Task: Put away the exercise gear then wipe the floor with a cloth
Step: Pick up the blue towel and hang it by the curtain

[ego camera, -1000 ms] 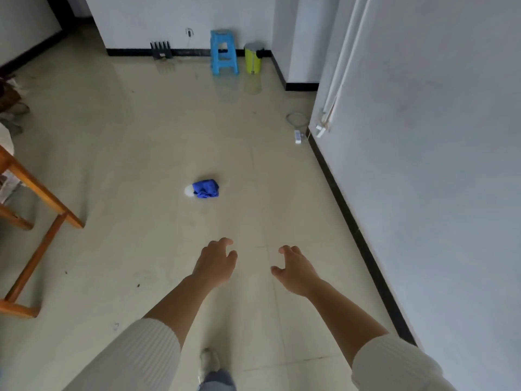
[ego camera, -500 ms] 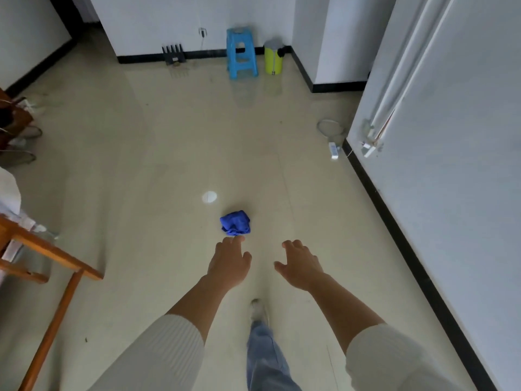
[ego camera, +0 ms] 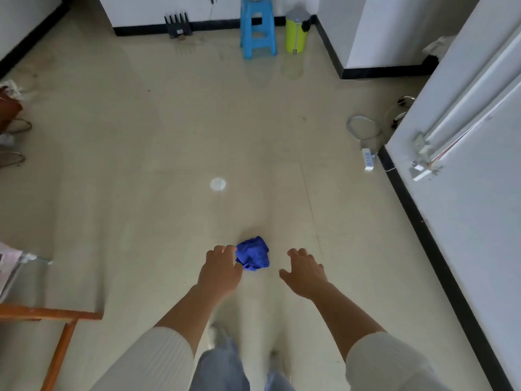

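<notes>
1. Grips: our left grip (ego camera: 221, 270) and right grip (ego camera: 304, 273) are held forward, fingers relaxed, holding nothing.
2. Blue cloth (ego camera: 253, 253) lies crumpled on the floor (ego camera: 141, 165) between them, just beside the left grip; whether they touch we cannot tell.
3. Blue stool (ego camera: 258, 29) and yellow bin (ego camera: 296, 32) stand by the far wall.

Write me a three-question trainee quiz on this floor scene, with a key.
1. True or false: the blue cloth lies crumpled on the floor.
2. Multiple choice: what stands right beside the blue stool? A) yellow-green bin B) red bucket C) broom
3. Short answer: which appears closer to the cloth, the left hand or the right hand?
Key: 1 true; 2 A; 3 left hand.
</notes>
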